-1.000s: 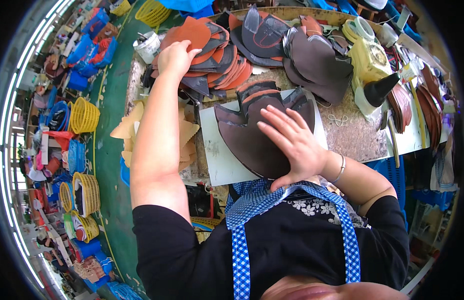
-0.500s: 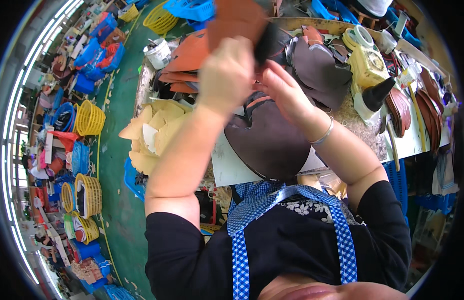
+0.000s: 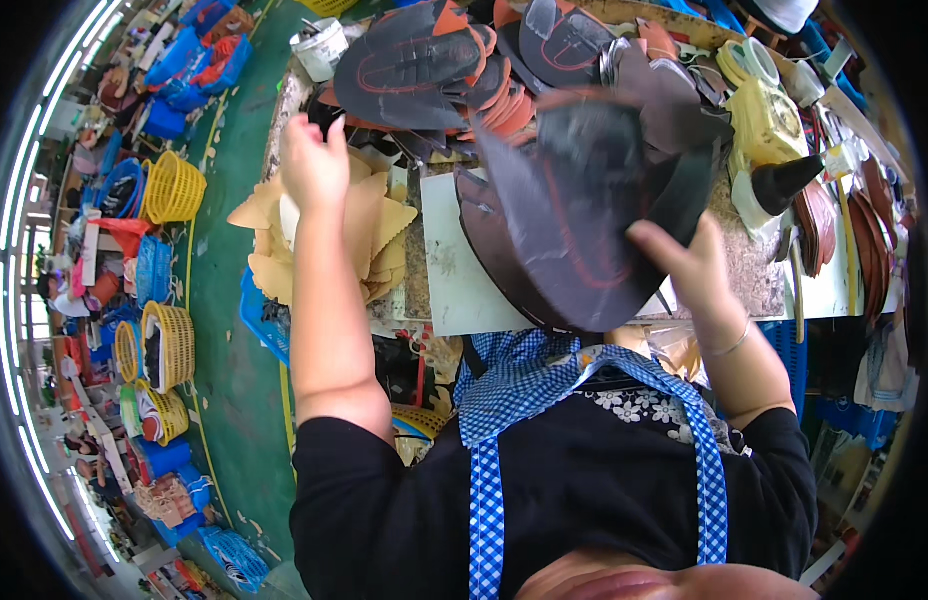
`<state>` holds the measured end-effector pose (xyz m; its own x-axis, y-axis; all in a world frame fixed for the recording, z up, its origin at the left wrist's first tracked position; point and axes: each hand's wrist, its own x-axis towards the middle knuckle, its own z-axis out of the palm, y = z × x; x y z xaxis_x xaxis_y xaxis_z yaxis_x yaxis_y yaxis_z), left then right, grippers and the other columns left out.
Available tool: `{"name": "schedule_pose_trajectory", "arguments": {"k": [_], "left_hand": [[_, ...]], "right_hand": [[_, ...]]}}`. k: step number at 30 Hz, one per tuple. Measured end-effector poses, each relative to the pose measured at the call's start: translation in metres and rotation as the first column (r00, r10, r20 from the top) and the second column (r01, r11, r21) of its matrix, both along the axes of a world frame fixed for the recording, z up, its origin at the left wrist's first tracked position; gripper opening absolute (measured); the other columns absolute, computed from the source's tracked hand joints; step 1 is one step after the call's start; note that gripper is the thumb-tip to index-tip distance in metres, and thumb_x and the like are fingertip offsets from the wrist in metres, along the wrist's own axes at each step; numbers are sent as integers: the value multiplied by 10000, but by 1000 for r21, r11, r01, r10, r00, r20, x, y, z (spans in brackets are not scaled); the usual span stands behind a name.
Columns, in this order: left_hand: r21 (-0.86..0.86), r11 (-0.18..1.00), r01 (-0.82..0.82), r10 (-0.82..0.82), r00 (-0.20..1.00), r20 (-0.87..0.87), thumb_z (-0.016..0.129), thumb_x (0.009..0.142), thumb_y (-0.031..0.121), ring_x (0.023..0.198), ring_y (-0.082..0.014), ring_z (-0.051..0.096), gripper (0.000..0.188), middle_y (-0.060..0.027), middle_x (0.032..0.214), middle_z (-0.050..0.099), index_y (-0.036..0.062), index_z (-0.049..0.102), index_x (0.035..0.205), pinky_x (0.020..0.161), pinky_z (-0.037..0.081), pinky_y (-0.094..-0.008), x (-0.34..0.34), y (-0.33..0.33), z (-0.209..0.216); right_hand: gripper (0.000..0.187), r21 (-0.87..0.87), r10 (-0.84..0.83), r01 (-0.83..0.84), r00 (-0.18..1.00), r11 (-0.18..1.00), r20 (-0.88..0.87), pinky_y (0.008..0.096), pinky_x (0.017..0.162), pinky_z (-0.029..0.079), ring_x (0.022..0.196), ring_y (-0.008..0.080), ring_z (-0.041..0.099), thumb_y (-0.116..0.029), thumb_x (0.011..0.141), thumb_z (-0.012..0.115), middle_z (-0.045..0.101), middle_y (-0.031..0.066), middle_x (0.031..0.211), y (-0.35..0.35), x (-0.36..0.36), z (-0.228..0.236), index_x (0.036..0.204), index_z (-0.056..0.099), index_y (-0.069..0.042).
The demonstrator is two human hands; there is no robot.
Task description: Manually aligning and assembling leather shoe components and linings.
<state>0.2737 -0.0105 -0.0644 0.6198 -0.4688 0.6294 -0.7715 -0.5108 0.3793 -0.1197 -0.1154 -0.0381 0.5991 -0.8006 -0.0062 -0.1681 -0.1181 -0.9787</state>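
My right hand [image 3: 694,265] grips the right side of a dark leather upper piece [image 3: 584,225] marked with a red curved line. Its thumb lies on top, and the fingers are partly hidden. The piece is bent, raised at its far side and blurred there. Beneath it lies another dark brown leather piece [image 3: 489,225], on a white board [image 3: 444,265]. My left hand [image 3: 317,170] is raised at the left, above a pile of tan cut pieces [image 3: 359,225]. Its fingers are loosely curled, the thumb stands apart, and nothing shows in it.
Stacked dark and orange leather pieces [image 3: 414,70] lie across the far side of the bench. A white tub [image 3: 321,50] stands at the far left corner. On the right are a black cone [image 3: 787,185] and a yellow wrapped block [image 3: 767,125]. Yellow baskets [image 3: 174,188] line the green floor.
My hands have moved apart, the left one out to the left. The raised brown piece has come down; my right hand now holds a red-marked dark piece over the board.
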Motion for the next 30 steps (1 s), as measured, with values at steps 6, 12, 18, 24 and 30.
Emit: {"name": "schedule_pose_trajectory", "arguments": {"k": [6,12,18,24,30], "left_hand": [[443,895,-49,102,990,-98,738,769,325,870,-329,579,403,-167,955,593,1,581,952,777,466,-440,-46,98,-53],[646,763,1,-31,999,35,729,758,242,962,-335,572,393,-196,1060,573,-8,588,1026,834,470,-419,-48,93,-75],[462,882,98,-89,995,-40,730,744,157,994,-339,556,271,-191,1081,573,-18,602,905,858,468,-405,-51,97,-53],[404,892,203,-227,974,12,700,772,151,1009,-369,557,308,-212,1100,577,-32,580,989,865,468,-417,-44,112,-68],[349,924,156,-107,982,-155,584,848,91,898,-361,597,157,-187,942,632,21,594,989,787,482,-446,-50,111,-60]], "right_hand": [[799,-940,-195,84,981,329,19,453,988,382,1150,388,496,-132,610,807,514,223,1256,23,6,-11,1300,435,27],[341,-818,268,-407,909,406,-319,395,902,453,1079,301,546,-145,677,740,590,121,1116,36,19,-5,982,638,-29],[343,-826,191,-226,971,517,-146,377,848,487,998,294,577,-143,664,756,624,92,1045,26,32,6,965,631,-37],[379,-849,508,-403,839,343,-193,384,905,470,1053,311,548,-123,695,728,604,128,1099,26,78,20,1035,606,-9],[543,-750,546,-659,611,-50,-573,440,1064,286,1326,266,367,-388,870,567,454,152,1371,47,181,-16,1239,520,8]]}}
